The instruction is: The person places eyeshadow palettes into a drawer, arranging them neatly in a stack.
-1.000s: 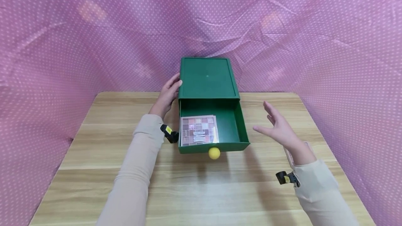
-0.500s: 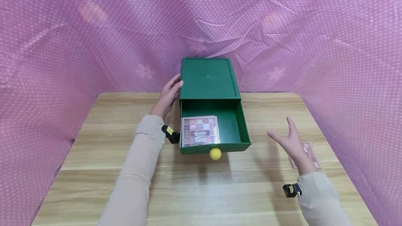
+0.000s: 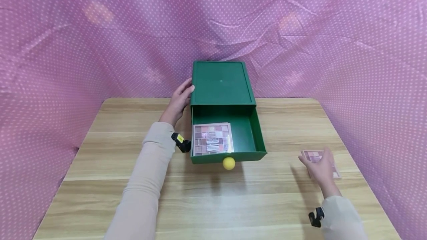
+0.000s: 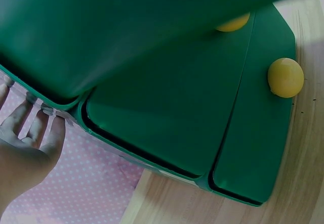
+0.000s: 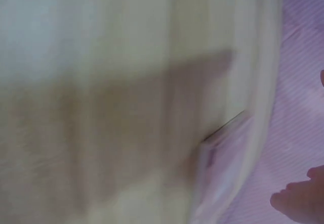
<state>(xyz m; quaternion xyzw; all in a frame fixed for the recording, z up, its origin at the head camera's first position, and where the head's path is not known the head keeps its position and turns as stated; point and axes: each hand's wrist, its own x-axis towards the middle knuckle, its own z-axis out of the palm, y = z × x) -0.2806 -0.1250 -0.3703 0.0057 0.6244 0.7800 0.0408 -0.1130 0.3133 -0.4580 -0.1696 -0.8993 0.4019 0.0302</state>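
The green drawer box [image 3: 221,84] stands at the back middle of the counter [image 3: 213,195], its drawer [image 3: 227,132] pulled out toward the person. One eyeshadow palette [image 3: 212,138] already lies flat in the drawer's left half, against the front wall just behind the yellow knob [image 3: 228,163]. The drawer's right half holds nothing. A second eyeshadow palette [image 3: 317,157] lies on the counter, well to the right of the box and forward of it, near the counter's right edge. Judged from this layout, one palette is stowed and one remains outside the open drawer.

Left hand [image 3: 179,99]: forearm extended along the left side of the box, fingers straight and laid against its upper left side wall. The left wrist view confirms flat fingers [image 4: 30,128] at the box edge, gripping nothing.

Right hand [image 3: 321,169]: forearm angled out to the right of the box, hand lowered over the second palette, fingers on it. Whether they have closed on it cannot be determined; the right wrist view is blurred by motion.
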